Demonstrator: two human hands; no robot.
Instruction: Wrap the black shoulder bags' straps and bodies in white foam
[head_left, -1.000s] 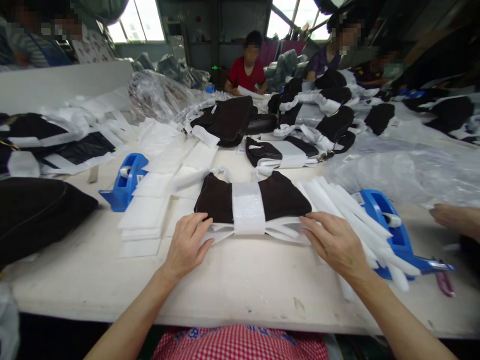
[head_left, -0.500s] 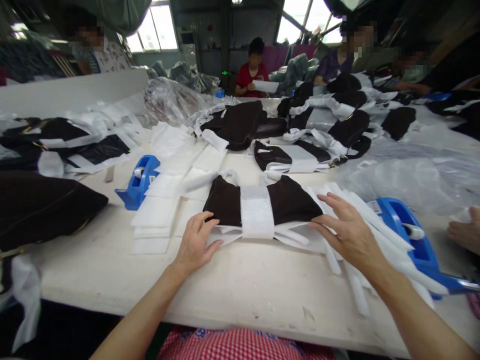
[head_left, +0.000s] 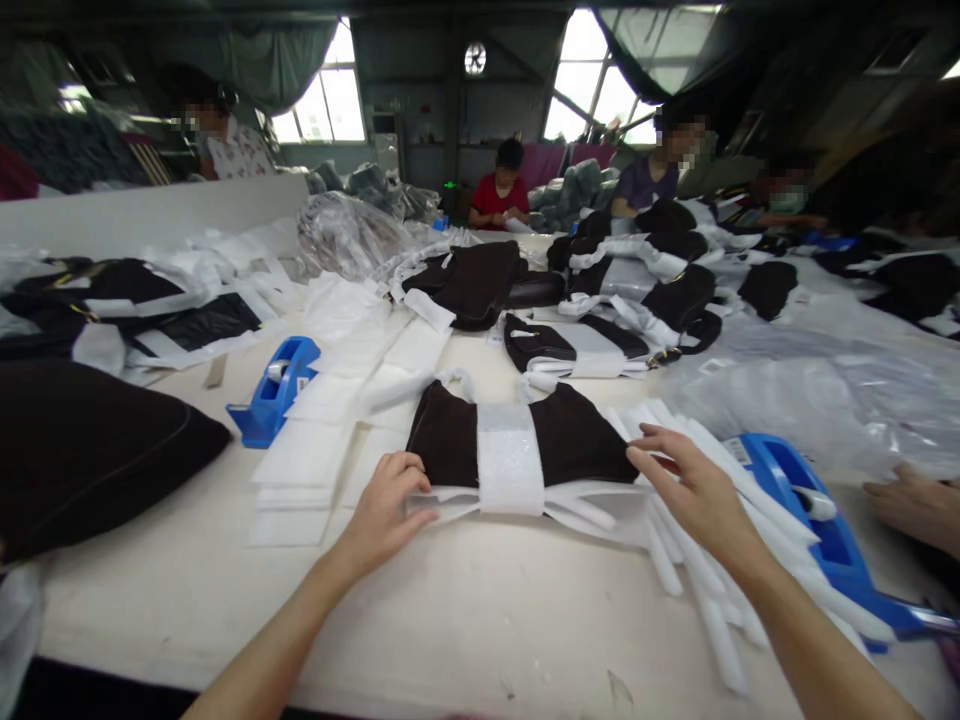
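A dark brown handbag [head_left: 585,440] lies in front of me with a white foam band [head_left: 510,460] wrapped round its middle. White foam sheet [head_left: 450,503] sticks out along its near edge, and its wrapped strap [head_left: 455,380] shows at the far side. My left hand [head_left: 386,515] grips the bag's left lower corner, fingers at the edge and thumb by the foam. At the right corner, my right hand [head_left: 694,490] holds the edge between thumb and fingers; part of that grip is hidden.
Blue tape dispensers [head_left: 274,390] [head_left: 806,520] stand left and right. White foam sheets [head_left: 292,490] are stacked at left; foam strips [head_left: 720,620] lie at right. More bags [head_left: 472,285] fill the far table. A co-worker's hand [head_left: 915,505] is at right; several people sit beyond.
The whole scene sits lower in view as the camera tilts up. My right hand has shifted slightly at the bag's corner; both hands stay at its ends.
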